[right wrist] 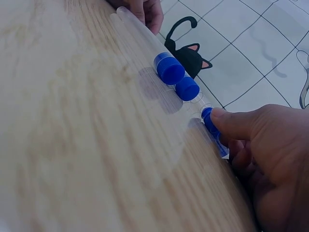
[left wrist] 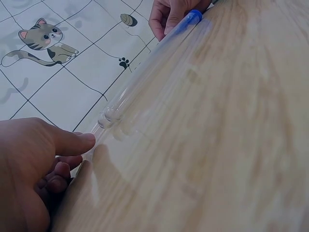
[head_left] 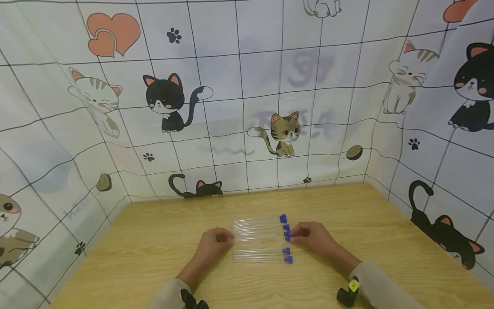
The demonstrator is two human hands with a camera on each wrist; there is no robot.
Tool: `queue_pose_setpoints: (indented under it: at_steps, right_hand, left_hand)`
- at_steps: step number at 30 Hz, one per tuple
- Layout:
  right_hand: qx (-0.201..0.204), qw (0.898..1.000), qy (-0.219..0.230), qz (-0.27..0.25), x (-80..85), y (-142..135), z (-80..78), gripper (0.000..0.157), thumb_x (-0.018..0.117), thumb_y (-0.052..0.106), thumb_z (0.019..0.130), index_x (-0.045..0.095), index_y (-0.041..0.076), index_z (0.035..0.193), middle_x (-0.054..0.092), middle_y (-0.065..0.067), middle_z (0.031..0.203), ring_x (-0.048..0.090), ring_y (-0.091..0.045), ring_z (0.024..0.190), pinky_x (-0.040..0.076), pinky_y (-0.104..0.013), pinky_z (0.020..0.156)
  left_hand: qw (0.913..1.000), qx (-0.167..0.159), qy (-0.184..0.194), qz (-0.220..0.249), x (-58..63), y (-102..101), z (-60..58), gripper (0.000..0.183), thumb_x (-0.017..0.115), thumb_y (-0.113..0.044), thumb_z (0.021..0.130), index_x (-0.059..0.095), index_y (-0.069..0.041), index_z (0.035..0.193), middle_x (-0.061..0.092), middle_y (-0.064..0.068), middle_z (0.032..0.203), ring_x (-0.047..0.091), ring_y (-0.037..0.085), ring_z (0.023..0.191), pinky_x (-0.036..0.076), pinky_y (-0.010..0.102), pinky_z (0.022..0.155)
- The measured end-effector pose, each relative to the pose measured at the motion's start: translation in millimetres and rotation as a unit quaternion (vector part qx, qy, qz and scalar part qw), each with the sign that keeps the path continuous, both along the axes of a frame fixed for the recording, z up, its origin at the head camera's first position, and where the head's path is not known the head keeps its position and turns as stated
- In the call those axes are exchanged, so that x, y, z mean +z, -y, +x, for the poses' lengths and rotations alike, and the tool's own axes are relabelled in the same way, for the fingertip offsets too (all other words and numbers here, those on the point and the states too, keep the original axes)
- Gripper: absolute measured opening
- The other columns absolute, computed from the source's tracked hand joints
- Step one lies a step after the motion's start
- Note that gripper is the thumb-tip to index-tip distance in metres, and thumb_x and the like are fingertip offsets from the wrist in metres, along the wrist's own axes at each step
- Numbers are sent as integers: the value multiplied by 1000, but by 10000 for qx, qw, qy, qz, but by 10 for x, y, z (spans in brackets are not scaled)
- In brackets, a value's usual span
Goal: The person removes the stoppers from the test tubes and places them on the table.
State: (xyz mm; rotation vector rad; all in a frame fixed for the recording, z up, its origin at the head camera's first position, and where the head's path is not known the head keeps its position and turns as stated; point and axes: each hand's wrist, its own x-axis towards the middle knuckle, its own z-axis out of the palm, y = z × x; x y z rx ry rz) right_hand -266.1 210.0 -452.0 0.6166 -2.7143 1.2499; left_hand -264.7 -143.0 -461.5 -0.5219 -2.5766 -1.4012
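Several clear test tubes [head_left: 257, 256] with blue caps [head_left: 286, 251] lie side by side on the wooden table, caps to the right and rounded ends to the left. They form two groups, a nearer pair and a farther set. At the left ends of the farther set, my left hand [head_left: 213, 245] pinches a tube's rounded end between thumb and fingers. My right hand [head_left: 314, 238] is at the other end, its thumb and fingers on a blue cap [right wrist: 207, 118]. In the right wrist view, two nearer caps [right wrist: 170, 68] stand apart from the right thumb.
The wooden tabletop [head_left: 166, 227] extends around the tubes. A white grid-lined cloth [head_left: 258, 77] printed with cartoon cats rises behind the table and along both sides. Black wrist devices [head_left: 347, 294] sit at both sleeves.
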Motion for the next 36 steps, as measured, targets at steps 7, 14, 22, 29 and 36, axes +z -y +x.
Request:
queue_pose_setpoints:
  at_steps: [7, 14, 22, 29, 36]
  right_hand:
    - [-44, 10000, 38, -28, -3, -9, -7, 11, 73, 32, 85, 70, 23, 90, 65, 12, 85, 61, -11, 85, 48, -33, 78]
    - [-131, 9997, 7, -214, -13, -26, -19, 8, 72, 25, 87, 71, 22, 94, 65, 11, 87, 62, -10, 86, 48, -30, 78]
    - [-497, 9970, 66, -582, 54, 27, 44, 8, 71, 22, 88, 72, 18, 95, 67, 9, 90, 61, -12, 86, 48, -28, 75]
    - [-416, 9953, 169, -863, 53, 108, 134, 13, 70, 28, 87, 71, 16, 93, 67, 7, 90, 62, -12, 87, 48, -27, 77]
    - [-302, 9942, 574, -854, 47, 163, 224, 14, 72, 31, 85, 70, 17, 88, 67, 6, 88, 62, -14, 86, 47, -28, 76]
  left_hand:
    - [10000, 8, 62, -7, 20, -10, -1, 11, 73, -11, 84, 72, -12, 94, 63, -3, 83, 57, 15, 77, 46, 31, 69]
    - [9999, 96, 72, 55, 43, -24, 3, 10, 72, -10, 85, 72, -12, 94, 62, -2, 83, 56, 16, 74, 46, 30, 66]
    - [9991, 204, 193, 329, 62, -41, 15, 8, 73, -13, 85, 73, -13, 92, 61, 0, 82, 56, 15, 68, 47, 27, 58]
    - [9984, 126, 311, 454, 79, -83, 37, 8, 75, -18, 84, 73, -13, 89, 64, -1, 80, 54, 15, 64, 46, 26, 54]
    - [9990, -92, 361, 265, 78, -111, 94, 6, 75, -20, 84, 72, -16, 87, 65, -4, 81, 55, 14, 68, 45, 27, 60]
